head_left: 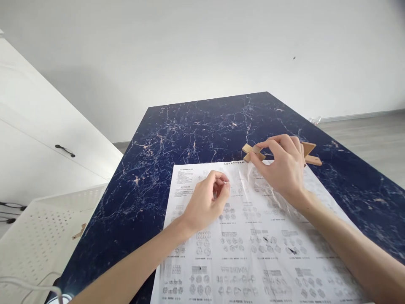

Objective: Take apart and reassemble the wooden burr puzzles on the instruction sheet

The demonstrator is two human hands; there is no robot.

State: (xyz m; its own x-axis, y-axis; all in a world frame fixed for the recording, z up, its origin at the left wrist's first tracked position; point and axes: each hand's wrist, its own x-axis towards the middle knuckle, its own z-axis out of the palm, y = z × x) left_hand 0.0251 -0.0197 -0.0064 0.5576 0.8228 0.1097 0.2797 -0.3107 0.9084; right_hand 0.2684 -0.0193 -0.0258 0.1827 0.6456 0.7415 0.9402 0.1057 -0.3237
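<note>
Your right hand [283,164] covered much of what lay around the far right corner of the sheet [243,261], so the wood pieces [313,161] just beyond that corner showed only their outer ends, and you could not tell how they met or how many there were. Your left hand [209,198] hid some of the print on the sheet's left half; its fingers were curled, thumb close to the forefinger, the gap narrow, and whether anything small sat inside could not be told. The sheet's near edge ran out of view, its small print was too faint to read, and dark spots, apparently holes, marked its near half. Off its left side, the basket [41,223] was cut off, with a wood bit [79,231] showing partly behind the edge of the table [202,135]. The cross [247,148] was at the sheet's far edge, right of the middle: a small, pale yellow-brown wooden thing with short, flat-sided arms splayed like an X. Your right thumb and forefinger pinched it on its right side, covering part of it; whether it touched the table underneath could not be made out.
</note>
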